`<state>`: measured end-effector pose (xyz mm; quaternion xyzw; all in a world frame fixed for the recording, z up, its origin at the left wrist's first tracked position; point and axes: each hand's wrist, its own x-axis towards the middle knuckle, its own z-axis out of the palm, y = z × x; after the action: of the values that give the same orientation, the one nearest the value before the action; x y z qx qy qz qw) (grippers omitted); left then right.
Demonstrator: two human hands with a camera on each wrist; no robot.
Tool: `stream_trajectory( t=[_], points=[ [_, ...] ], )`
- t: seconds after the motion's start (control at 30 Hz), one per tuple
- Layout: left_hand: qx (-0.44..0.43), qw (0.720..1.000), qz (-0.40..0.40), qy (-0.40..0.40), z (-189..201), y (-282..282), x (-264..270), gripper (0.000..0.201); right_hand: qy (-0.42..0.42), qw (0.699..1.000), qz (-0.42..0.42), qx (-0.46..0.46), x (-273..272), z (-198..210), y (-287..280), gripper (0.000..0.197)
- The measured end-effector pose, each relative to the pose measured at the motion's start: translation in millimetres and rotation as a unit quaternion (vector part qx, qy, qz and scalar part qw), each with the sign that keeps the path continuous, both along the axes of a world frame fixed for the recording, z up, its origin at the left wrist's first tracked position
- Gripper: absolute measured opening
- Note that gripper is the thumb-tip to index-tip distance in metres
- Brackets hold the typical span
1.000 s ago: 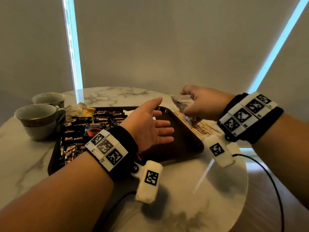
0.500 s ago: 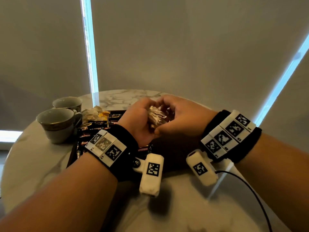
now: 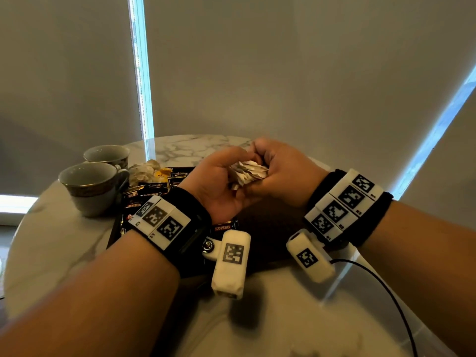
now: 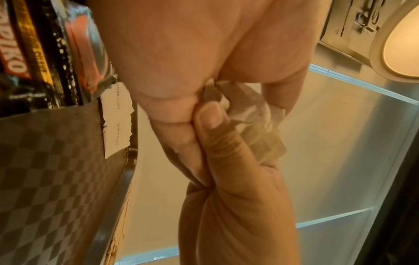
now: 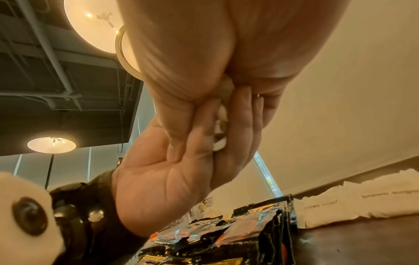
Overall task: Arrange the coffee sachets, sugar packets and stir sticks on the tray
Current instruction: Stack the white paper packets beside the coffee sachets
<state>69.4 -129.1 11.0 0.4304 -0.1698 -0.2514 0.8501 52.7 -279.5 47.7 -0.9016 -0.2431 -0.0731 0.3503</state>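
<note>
Our fingers [image 4: 211, 114] on both hands curl round a bunch of sugar packets [image 3: 247, 172], left hand [image 3: 219, 186] & right hand [image 3: 280, 173] pressed together mid-frame above the tray [image 4: 56, 161], so we judge we're squaring the bunch up. Next it needs laying by the brown-sugar packets [image 5: 353, 200] at right, beside the coffee sachets [image 5: 226, 238]. Vs 1 s ago, the left hand was open and only the right held them; the hands have since met.

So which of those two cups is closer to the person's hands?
The larger-looking front cup, beside the tray's left edge. The other cup stands behind it, farther from the left hand.
</note>
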Motion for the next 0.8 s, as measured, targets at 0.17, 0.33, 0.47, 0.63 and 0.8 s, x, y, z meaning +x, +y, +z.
stream_trajectory(
  t=[0.17, 0.33, 0.47, 0.63, 0.8],
  points=[
    [-0.016, 0.999, -0.04, 0.009, 2.8, 2.9, -2.6, 0.035, 0.022, 1.0, 0.007, 0.013, -2.9, -3.1, -3.3, 0.074],
    [-0.042, 0.996, 0.064, 0.041, 9.6, 12.0, -1.8, 0.031, 0.184, 0.979, -0.067, -0.066, -7.0, 5.0, -29.5, 0.055],
    [-0.027, 0.993, 0.106, 0.051, 10.4, 11.9, -2.1, 0.038, 0.366, 0.875, 0.015, -0.316, -19.1, -8.0, -38.2, 0.031],
    [-0.02, 0.988, 0.142, 0.049, 12.0, 12.9, -2.6, 0.045, 0.33, 0.868, 0.039, -0.369, -18.3, -24.7, -19.6, 0.028],
    [-0.019, 0.985, 0.16, 0.062, 13.1, 14.0, -5.1, 0.029, 0.326, 0.867, 0.059, -0.372, -18.3, -29.7, -16.2, 0.027]
  ],
)
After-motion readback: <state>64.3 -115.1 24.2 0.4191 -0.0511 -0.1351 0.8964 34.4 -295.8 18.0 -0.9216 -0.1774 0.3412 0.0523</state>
